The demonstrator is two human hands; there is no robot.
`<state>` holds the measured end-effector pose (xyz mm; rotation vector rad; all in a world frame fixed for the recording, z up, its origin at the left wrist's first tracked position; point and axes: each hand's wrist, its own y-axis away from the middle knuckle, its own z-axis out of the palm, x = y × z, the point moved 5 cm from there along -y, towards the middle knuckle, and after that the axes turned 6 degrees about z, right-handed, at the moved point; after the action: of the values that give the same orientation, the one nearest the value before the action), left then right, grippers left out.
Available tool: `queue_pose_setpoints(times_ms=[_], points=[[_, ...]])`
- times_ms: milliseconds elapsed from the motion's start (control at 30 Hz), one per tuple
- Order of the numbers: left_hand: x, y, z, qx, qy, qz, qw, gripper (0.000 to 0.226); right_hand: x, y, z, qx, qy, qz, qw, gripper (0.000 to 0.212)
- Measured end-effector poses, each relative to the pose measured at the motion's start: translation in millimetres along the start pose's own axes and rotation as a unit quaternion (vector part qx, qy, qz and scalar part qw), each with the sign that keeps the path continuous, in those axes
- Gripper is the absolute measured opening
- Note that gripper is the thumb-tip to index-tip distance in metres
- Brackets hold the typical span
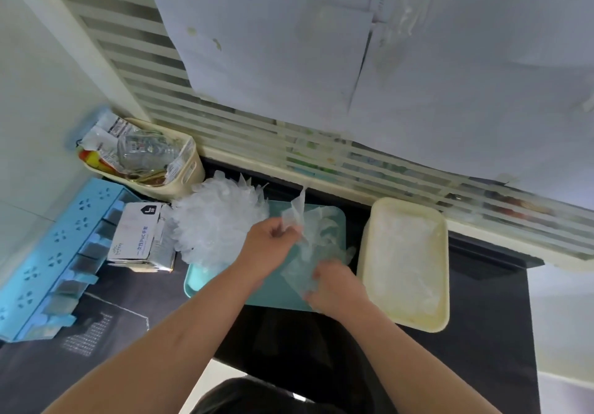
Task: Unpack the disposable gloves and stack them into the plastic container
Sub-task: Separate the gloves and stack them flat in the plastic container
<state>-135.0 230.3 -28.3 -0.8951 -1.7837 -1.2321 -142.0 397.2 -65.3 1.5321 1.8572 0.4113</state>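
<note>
A clear disposable glove (305,249) is stretched over the teal tray (276,294). My left hand (271,243) pinches its upper end, and my right hand (334,285) grips its lower end near the tray's right edge. A fluffy pile of clear gloves (215,221) lies on the tray's left part. To the right stands the cream plastic container (366,253) with clear gloves (405,259) lying flat inside. The white glove box (136,233) sits left of the pile, torn open.
A cream basket (189,169) with wrappers and clear packaging stands at the back left. A blue perforated rack (48,262) lies along the left. The counter (289,343) is dark, with a striped window behind it.
</note>
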Motion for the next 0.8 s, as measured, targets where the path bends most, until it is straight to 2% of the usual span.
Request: queue_pose_setpoints(times_ms=[67,167,267,367,433,500,567,633,733,800], points=[[-4.8,4.8,-2.9,-0.011,0.018,-0.015,1.0,0.045,-1.1,-8.4,28.2,-0.035,0.036,0.015,0.999,0.051],[-6.6,9.6,-12.6,-0.001,0.041,-0.012,0.999,0.037,3.0,-18.1,56.0,-0.017,0.049,0.032,0.998,0.051],[-7.7,13.9,-20.0,-0.02,0.097,-0.037,0.994,0.039,12.7,-22.8,67.2,0.042,0.073,0.026,0.996,0.037],[-9.2,15.7,-28.7,-0.031,0.151,-0.074,0.985,0.034,19.1,-24.3,66.8,0.094,0.044,0.014,0.995,0.018],[-7.8,15.3,-32.6,-0.038,0.217,-0.09,0.971,0.026,16.6,-21.8,59.1,0.114,-0.024,0.013,0.993,0.011],[-3.1,13.5,-36.7,-0.036,0.251,-0.096,0.963,0.024,9.9,-14.1,43.0,0.119,-0.138,0.02,0.983,0.019],[1.3,8.0,-42.4,-0.02,0.211,-0.076,0.974,0.022,2.4,-2.0,21.9,0.101,-0.25,0.03,0.962,0.027],[9.2,4.7,-47.9,0.013,0.161,-0.049,0.986,0.016,-4.4,13.6,-2.8,0.09,-0.327,0.035,0.94,0.023],[20.4,-3.1,-50.0,0.045,0.16,-0.019,0.986,0.012,-6.1,36.3,-39.2,0.092,-0.392,0.053,0.914,0.018],[30.9,-6.4,-48.9,0.047,0.203,-0.017,0.978,0.011,-2.1,47.8,-62.4,0.109,-0.438,0.045,0.891,0.018]])
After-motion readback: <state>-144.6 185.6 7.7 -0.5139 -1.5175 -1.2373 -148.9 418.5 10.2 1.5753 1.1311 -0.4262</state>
